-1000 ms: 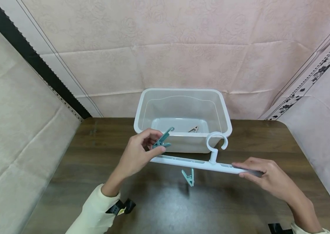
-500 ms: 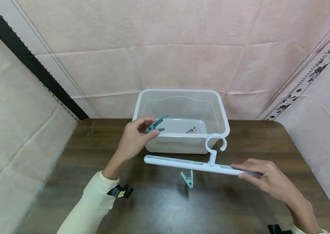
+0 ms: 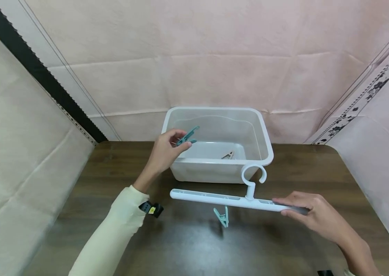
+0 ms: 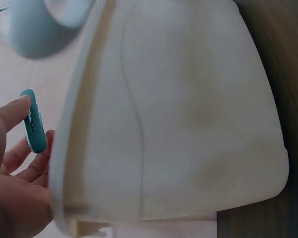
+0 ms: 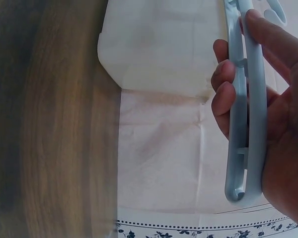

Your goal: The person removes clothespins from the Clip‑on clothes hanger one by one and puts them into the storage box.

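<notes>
My left hand (image 3: 167,150) pinches a teal clothespin (image 3: 188,137) over the left front rim of a white plastic tub (image 3: 211,171). In the left wrist view the teal clothespin (image 4: 35,121) shows between thumb and fingers, with the tub's wall (image 4: 188,114) beside the hand. My right hand (image 3: 313,214) grips one end of a pale blue hanger (image 3: 211,198), which is held level in front of the tub, its hook upward. Fingers curl round the hanger bar (image 5: 257,109) in the right wrist view. Below the bar, a second teal clothespin (image 3: 223,217) appears over the table.
Another small clothespin (image 3: 228,155) lies on the tub's floor. The tub stands at the back of a dark wooden table (image 3: 194,249). Pale patterned cloth (image 3: 222,76) hangs behind and at both sides.
My left hand has moved away from the hanger's left end, up and back to the tub's rim, carrying the teal clothespin. My right hand and the hanger have barely moved.
</notes>
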`<act>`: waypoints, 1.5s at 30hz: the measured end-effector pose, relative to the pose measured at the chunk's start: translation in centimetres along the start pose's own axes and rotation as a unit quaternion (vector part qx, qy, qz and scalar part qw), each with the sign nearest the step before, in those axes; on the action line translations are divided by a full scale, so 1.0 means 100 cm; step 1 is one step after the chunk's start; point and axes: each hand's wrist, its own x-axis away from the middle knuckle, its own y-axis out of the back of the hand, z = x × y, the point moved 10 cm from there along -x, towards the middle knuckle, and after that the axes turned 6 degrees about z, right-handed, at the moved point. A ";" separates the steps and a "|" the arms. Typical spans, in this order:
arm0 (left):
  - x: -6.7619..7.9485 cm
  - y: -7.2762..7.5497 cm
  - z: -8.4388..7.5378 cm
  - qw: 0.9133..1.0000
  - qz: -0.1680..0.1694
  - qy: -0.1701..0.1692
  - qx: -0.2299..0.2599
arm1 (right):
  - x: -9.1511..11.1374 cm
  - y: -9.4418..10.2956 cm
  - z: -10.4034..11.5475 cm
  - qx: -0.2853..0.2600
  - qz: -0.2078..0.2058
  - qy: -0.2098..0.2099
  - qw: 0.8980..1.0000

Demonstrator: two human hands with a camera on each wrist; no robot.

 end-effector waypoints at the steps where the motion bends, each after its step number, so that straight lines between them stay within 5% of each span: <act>1: -0.003 -0.004 0.002 1.000 0.006 0.002 -0.003 | 0.002 0.000 0.001 0.002 -0.001 0.000 1.000; 16: -0.022 -0.019 0.007 0.994 0.028 0.006 -0.102 | 0.005 -0.002 -0.001 -0.008 -0.002 -0.003 1.000; 30: -0.018 -0.011 0.004 0.996 -0.007 -0.005 -0.086 | 0.004 -0.002 -0.002 -0.011 -0.002 0.000 1.000; 45: 0.000 -0.010 -0.010 0.997 0.015 -0.020 -0.078 | 0.002 -0.003 -0.003 -0.007 -0.005 0.001 1.000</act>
